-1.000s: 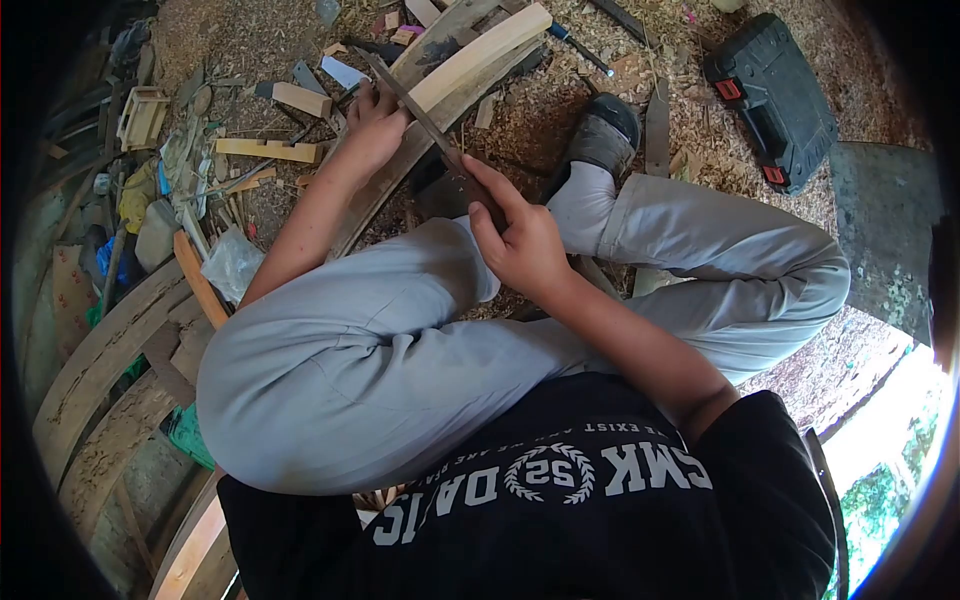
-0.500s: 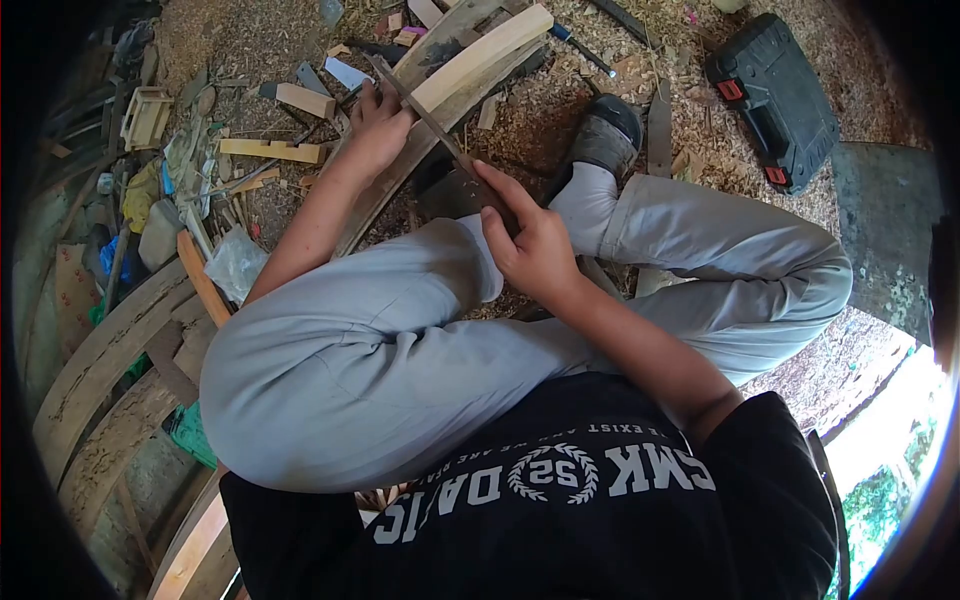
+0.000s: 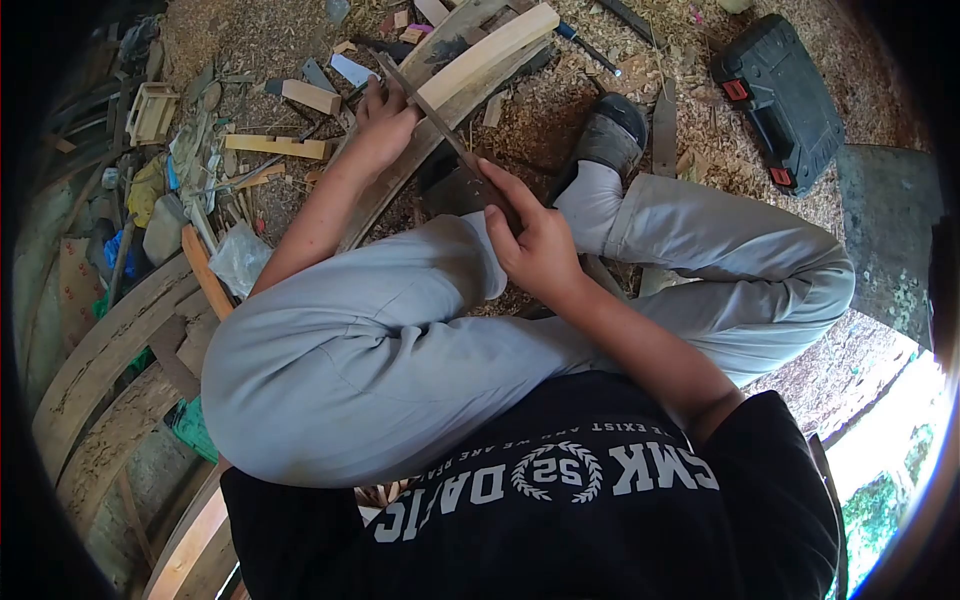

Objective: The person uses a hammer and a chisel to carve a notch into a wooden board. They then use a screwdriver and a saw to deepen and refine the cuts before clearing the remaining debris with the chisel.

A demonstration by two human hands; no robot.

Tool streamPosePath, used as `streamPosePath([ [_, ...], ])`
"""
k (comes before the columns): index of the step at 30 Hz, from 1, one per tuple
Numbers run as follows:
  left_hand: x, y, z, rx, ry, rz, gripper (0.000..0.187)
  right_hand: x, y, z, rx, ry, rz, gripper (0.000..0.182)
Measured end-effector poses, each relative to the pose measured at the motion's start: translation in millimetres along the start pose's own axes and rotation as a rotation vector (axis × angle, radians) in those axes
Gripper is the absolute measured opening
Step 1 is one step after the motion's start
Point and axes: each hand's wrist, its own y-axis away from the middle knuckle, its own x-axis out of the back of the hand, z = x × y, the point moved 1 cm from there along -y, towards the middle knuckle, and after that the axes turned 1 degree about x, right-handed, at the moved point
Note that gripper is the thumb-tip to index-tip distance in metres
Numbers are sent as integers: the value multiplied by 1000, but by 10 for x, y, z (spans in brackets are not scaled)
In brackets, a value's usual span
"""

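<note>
My right hand [image 3: 535,240] is closed round the dark handle of a long, narrow, file-like tool [image 3: 440,128]. Its thin metal blade points up and left, crossing the near end of a pale, slightly curved piece of wood [image 3: 490,55]. That piece rests on a weathered grey plank [image 3: 385,195] running beside my leg. At the same end, left of the blade, my left hand [image 3: 385,130] bends its fingers over the wood, partly hiding where it grips. The fingertips lie close to the blade's far tip.
A black tool case [image 3: 778,105] with red latches lies upper right. A blue-handled tool [image 3: 588,48] sits beyond my shoe [image 3: 612,135]. Left of my left hand are a notched wood strip [image 3: 275,146] and a block [image 3: 310,97]. Wood shavings cover the ground; curved timbers [image 3: 110,340] stand at left.
The view has shifted slightly, so the surroundings appear a little further right. Both hands, the file-like tool and the pale wood keep nearly the same arrangement.
</note>
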Motion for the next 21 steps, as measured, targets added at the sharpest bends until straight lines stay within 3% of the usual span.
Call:
streamPosePath([
  [7, -29, -13, 8, 10, -3, 20, 93, 32, -25, -48, 23, -37, 8, 50],
  [10, -81, -9, -13, -21, 8, 101, 82, 44, 19, -85, -127, -63, -65, 50],
  [14, -5, 36, 77, -16, -25, 25, 90, 29, 51, 23, -9, -53, -4, 49],
  [19, -98, -46, -82, -49, 8, 101, 80, -13, -50, -26, -41, -65, -10, 49],
  [21, -112, -75, -130, -46, 2, 94, 79, 5, 28, -6, 82, -101, 49, 49],
])
